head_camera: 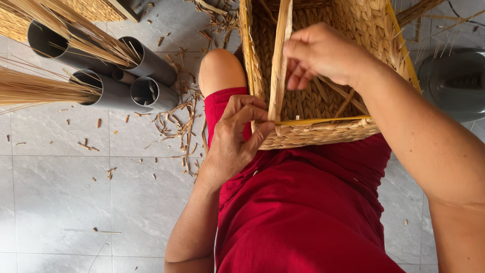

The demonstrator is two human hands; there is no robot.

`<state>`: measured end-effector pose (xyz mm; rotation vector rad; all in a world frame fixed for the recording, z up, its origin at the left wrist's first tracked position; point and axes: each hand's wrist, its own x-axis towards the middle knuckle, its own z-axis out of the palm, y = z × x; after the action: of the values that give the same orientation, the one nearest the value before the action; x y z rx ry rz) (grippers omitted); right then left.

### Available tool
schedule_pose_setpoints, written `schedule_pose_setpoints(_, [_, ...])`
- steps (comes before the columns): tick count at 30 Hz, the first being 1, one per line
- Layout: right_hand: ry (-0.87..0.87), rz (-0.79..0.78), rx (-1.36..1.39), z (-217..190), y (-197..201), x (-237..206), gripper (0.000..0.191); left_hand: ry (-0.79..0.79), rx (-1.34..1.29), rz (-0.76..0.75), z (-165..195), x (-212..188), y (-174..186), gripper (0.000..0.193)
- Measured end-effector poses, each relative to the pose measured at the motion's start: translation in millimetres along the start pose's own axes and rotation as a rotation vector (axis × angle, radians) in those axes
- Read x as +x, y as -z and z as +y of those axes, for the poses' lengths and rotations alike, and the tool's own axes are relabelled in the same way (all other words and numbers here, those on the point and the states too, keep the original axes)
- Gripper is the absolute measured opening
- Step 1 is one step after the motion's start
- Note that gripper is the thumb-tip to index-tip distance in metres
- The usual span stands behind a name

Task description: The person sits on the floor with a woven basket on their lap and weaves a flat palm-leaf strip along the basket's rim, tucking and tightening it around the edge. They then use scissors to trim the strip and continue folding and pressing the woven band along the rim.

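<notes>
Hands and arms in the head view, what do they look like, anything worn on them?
Both the left hand and the right hand are bare: no gloves, rings, watch or bracelets show. Both forearms are uncovered, with no sleeve visible. The only clothing in view is a red garment over the lap.

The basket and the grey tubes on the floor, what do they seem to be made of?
The basket looks woven from dried plant fibre, perhaps seagrass or straw: tan, matte, braided strands on a yellow frame. The flat strip pinched by the left hand and right hand seems the same fibre. The grey tubes look like smooth plastic pipe, with thin, even walls.
</notes>
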<state>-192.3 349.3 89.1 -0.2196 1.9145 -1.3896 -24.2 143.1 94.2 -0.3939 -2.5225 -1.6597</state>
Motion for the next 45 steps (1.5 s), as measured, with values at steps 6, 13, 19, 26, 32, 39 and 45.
schedule_pose_setpoints(6, [0.55, 0.495, -0.896, -4.7, -18.0, -83.6, 0.022, 0.059, -0.036, 0.089, 0.6, 0.6, -7.7, 0.01])
schedule_pose_setpoints(13, [0.824, 0.445, -0.801, 32.6, -78.0, -115.6, 0.028, 0.109, -0.026, 0.142, 1.8, 7.5, -19.3, 0.005])
schedule_pose_setpoints(19, [1.004, 0.536, -0.707, 31.3, -79.9, -120.7, 0.026, 0.093, 0.023, 0.164, 13.9, 6.9, -27.3, 0.005])
schedule_pose_setpoints(26, [1.06, 0.146, -0.182, 20.8, -45.2, -240.9, 0.028, 0.078, -0.007, 0.128, 7.0, 14.7, -16.2, 0.006])
schedule_pose_setpoints(32, [0.865, 0.325, -0.466, 23.2, -40.3, -237.3, 0.035, 0.056, -0.029, 0.144, 4.6, 17.4, -20.3, 0.006])
schedule_pose_setpoints(39, [0.974, 0.348, -0.548, 50.3, -74.1, -138.6, 0.033, 0.073, -0.002, 0.148, 6.4, 25.7, -26.1, 0.007])
schedule_pose_setpoints(45, [1.01, 0.342, 0.283, 95.9, -49.4, -161.0, 0.017, 0.053, 0.048, 0.114, 8.3, 34.2, -27.5, 0.01])
